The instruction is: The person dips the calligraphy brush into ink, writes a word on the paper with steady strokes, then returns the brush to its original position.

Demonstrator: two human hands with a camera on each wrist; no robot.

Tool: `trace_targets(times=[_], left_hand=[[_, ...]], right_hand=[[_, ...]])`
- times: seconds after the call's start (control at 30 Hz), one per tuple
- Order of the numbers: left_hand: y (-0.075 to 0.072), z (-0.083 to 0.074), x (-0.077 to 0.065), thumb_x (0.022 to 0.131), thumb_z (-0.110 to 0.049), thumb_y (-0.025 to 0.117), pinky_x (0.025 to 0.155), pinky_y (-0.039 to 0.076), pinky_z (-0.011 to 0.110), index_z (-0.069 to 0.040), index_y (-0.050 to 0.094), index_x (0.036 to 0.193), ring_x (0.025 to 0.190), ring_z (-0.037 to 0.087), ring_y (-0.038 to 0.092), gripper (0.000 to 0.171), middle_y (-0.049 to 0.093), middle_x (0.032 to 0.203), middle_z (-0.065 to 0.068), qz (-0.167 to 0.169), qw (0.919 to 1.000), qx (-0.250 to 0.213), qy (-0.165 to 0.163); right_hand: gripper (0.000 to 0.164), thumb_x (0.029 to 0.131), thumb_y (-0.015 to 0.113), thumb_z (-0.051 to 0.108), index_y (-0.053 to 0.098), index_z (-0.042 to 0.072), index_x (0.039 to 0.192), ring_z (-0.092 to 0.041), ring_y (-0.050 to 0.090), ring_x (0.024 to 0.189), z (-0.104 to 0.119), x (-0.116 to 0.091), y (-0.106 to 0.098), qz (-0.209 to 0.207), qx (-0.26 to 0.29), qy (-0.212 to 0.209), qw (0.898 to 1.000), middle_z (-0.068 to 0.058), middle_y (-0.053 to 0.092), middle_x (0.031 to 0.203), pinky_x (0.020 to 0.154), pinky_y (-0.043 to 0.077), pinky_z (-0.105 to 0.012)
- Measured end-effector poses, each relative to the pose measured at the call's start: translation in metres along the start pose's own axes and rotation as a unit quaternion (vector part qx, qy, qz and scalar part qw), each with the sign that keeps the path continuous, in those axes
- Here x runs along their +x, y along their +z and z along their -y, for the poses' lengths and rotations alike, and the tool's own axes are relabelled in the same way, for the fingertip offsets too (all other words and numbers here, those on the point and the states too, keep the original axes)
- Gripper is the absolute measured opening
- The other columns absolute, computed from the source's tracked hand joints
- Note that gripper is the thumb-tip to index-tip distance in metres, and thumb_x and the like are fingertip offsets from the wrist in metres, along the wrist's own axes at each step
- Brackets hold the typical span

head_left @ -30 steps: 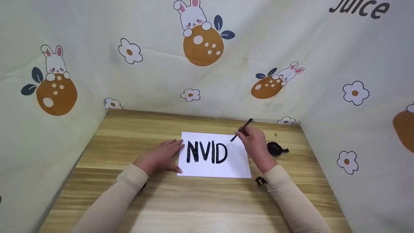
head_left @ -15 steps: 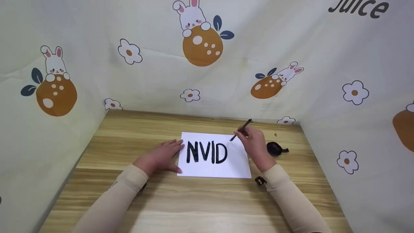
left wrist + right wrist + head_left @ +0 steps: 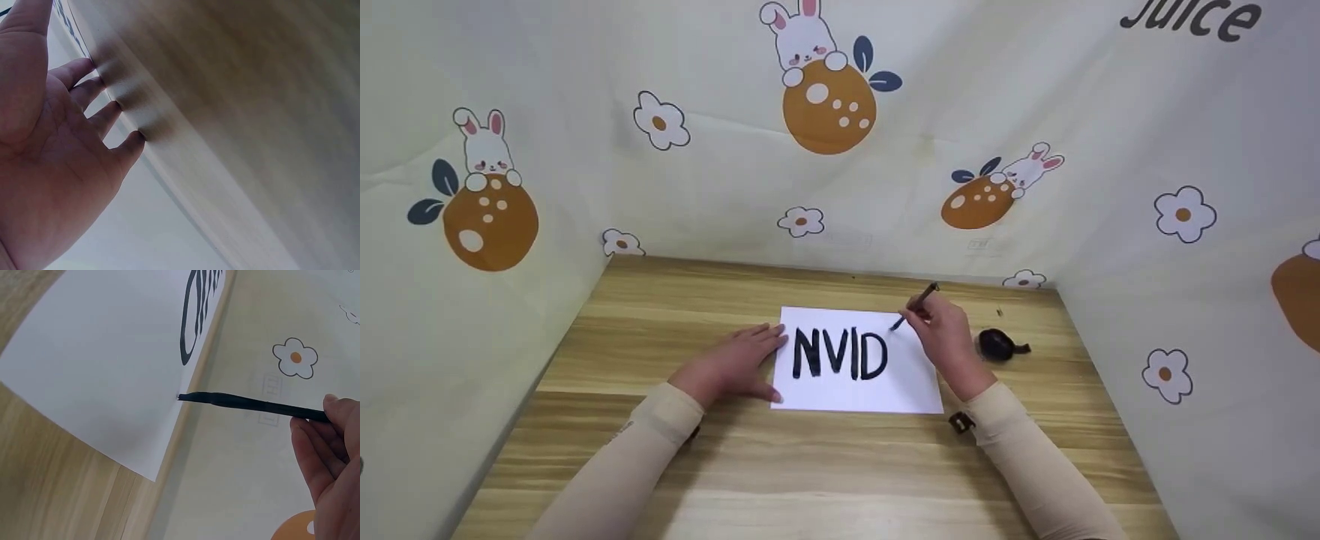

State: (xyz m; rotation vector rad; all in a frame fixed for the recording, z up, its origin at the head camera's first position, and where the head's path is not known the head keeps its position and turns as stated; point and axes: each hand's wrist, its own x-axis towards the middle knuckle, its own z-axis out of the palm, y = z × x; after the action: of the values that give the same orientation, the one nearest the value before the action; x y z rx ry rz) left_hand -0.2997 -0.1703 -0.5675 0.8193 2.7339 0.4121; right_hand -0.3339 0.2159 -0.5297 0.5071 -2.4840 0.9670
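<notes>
A white sheet of paper (image 3: pixel 840 397) lies on the wooden table, bearing thick black letters (image 3: pixel 873 355) that read NVID. My left hand (image 3: pixel 731 364) rests at the sheet's left edge, fingers spread and fairly straight; in the left wrist view its fingertips (image 3: pixel 115 107) press down along the edge. Between thumb and fingers my right hand (image 3: pixel 946 337) pinches a slim black brush (image 3: pixel 242 403), tilted, its handle end up and to the right. The dark tip is at the paper just right of the D's top; whether it touches is hard to tell.
Right of my right hand sits a round black container (image 3: pixel 996 345) with a short tab. A tiny dark bit (image 3: pixel 1000 312) lies behind it. Patterned cloth (image 3: pixel 720 180) with rabbits and flowers hangs around the table's back and sides.
My right hand has shifted slightly left and down with the brush, bringing the tip a little nearer the D. The left hand and the paper have stayed put.
</notes>
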Motion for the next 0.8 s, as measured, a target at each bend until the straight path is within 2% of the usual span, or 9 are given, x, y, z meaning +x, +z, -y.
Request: trace_targets(times=[0.3, 0.8], left_hand=[[0.0003, 0.0002, -0.0009, 0.084, -0.061, 0.092, 0.131, 0.024, 0.067, 0.002, 0.039, 0.169, 0.165, 0.047, 0.025, 0.119, 0.031, 0.179, 0.021, -0.011, 0.9998, -0.011, 0.014], [0.0004, -0.0003, -0.0016, 0.084, -0.063, 0.091, 0.131, 0.023, 0.068, -0.001, 0.038, 0.170, 0.165, 0.047, 0.024, 0.118, 0.031, 0.179, 0.018, -0.009, 0.9999, -0.009, 0.007]], right_hand=[[0.012, 0.099, 0.085, 0.012, 0.075, 0.006, 0.097, -0.025, 0.078, 0.089, -0.0024, -0.0030, 0.0021, 0.012, -0.017, 0.001, 1.000, -0.008, 0.079, 0.093, 0.082, 0.067, -0.042], [0.013, 0.096, 0.087, 0.010, 0.075, 0.005, 0.096, -0.024, 0.079, 0.086, -0.0040, -0.0068, 0.0050, 0.011, -0.001, -0.021, 1.000, -0.007, 0.079, 0.092, 0.079, 0.067, -0.040]])
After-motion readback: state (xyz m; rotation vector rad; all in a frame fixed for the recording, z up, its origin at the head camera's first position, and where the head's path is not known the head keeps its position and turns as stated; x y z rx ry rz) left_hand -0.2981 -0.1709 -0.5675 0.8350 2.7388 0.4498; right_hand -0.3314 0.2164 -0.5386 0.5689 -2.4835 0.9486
